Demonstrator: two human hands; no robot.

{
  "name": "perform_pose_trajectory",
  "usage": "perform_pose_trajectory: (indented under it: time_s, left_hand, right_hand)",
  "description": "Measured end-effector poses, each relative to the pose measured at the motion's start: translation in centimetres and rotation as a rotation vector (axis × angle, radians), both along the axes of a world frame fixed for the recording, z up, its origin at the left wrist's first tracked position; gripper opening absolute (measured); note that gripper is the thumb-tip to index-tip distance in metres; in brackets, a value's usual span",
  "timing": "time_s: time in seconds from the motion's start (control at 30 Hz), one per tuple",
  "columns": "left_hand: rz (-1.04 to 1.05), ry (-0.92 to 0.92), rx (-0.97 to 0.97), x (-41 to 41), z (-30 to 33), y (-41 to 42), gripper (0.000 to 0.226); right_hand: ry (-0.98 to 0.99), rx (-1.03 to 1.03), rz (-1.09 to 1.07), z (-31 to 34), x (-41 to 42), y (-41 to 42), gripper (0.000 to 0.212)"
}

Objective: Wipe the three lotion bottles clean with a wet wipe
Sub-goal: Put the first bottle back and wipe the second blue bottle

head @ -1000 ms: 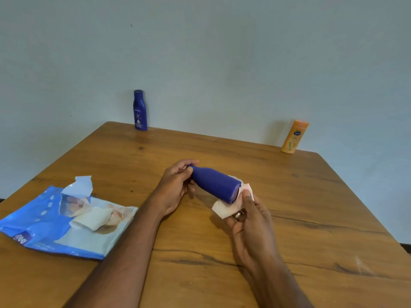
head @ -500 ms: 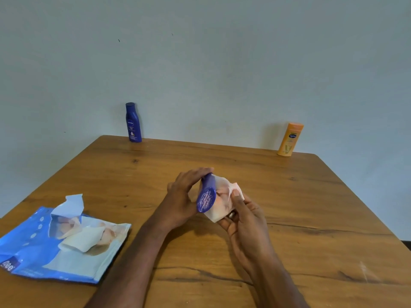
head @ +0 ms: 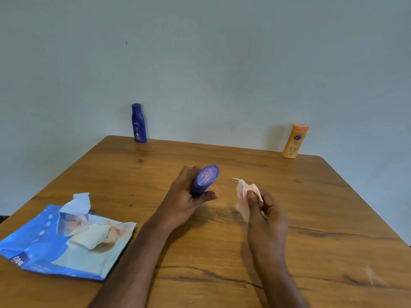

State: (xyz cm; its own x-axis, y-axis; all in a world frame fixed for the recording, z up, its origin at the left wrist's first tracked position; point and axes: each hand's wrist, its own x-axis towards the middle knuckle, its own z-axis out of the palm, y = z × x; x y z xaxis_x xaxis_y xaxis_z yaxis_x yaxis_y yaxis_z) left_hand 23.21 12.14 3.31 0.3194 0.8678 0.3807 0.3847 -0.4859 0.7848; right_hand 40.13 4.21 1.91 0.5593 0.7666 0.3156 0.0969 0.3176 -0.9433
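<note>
My left hand (head: 184, 201) grips a dark blue lotion bottle (head: 204, 180) over the middle of the wooden table (head: 311, 241), its flat base turned up toward me. To the right, my right hand (head: 264, 212) pinches a crumpled white wet wipe (head: 243, 194), a hand's width away from the bottle. A second blue lotion bottle (head: 138, 123) stands upright at the table's far left edge. An orange lotion bottle (head: 294, 141) stands upright at the far right edge.
A blue pack of wet wipes (head: 64, 238) lies at the near left of the table, its flap open and a wipe sticking out. A pale wall rises right behind the table's far edge.
My right hand has pulled the wipe off the bottle and moved right. My left hand has tipped the bottle so its base faces up.
</note>
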Motion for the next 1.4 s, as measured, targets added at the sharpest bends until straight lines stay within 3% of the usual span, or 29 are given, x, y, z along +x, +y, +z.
perform_pose_trajectory:
  time_s: [0.13,0.2,0.27,0.33,0.43,0.53,0.63,0.73,0.87,1.03,1.13,1.4]
  left_hand:
    - [0.042,0.069,0.058,-0.2,-0.5,0.5,0.052]
    - [0.019,0.022,0.01,0.0,-0.4,0.3,0.055]
    - [-0.012,0.026,-0.024,0.1,-0.4,0.2,0.055]
    - [-0.009,0.059,0.0,0.0,-0.7,0.2,0.047]
    - [-0.005,0.066,0.05,-0.2,-0.9,0.1,0.043]
    - [-0.016,0.047,0.082,-0.1,-1.2,0.2,0.042]
    - [-0.012,0.023,0.119,0.1,-1.5,0.1,0.046]
    - [-0.019,0.006,0.135,0.5,-1.8,0.1,0.043]
    - [-0.004,-0.019,0.156,0.9,-1.6,-0.3,0.04]
    - [-0.037,-0.074,0.196,0.9,-1.4,-0.7,0.035]
    - [-0.055,-0.108,0.196,0.8,-1.6,-0.7,0.034]
    - [0.023,-0.025,0.16,0.7,-1.6,-0.3,0.047]
  right_hand:
    - [0.641,-0.108,0.255,0.2,-0.4,0.0,0.026]
    - [0.803,-0.119,0.336,0.4,-0.2,-0.2,0.032]
    - [0.831,-0.12,0.371,0.5,-0.1,-0.4,0.038]
    - [0.674,-0.115,0.328,0.6,-0.5,-0.5,0.032]
    - [0.156,0.028,0.05,0.7,-0.8,-0.7,0.013]
    - [-0.277,0.23,-0.168,0.8,-0.7,-1.1,0.036]
    - [-0.539,0.345,-0.231,0.8,-0.8,-1.1,0.034]
    - [-0.726,0.321,-0.207,0.8,-1.5,-0.7,0.032]
    - [-0.911,0.163,-0.192,0.5,-2.7,-0.6,0.033]
    - [-1.033,0.172,-0.187,0.5,-4.3,-0.8,0.038]
    - [-1.064,0.198,-0.154,0.6,-4.6,-0.9,0.035]
    - [-1.023,0.023,-0.242,0.9,-2.9,-0.8,0.041]
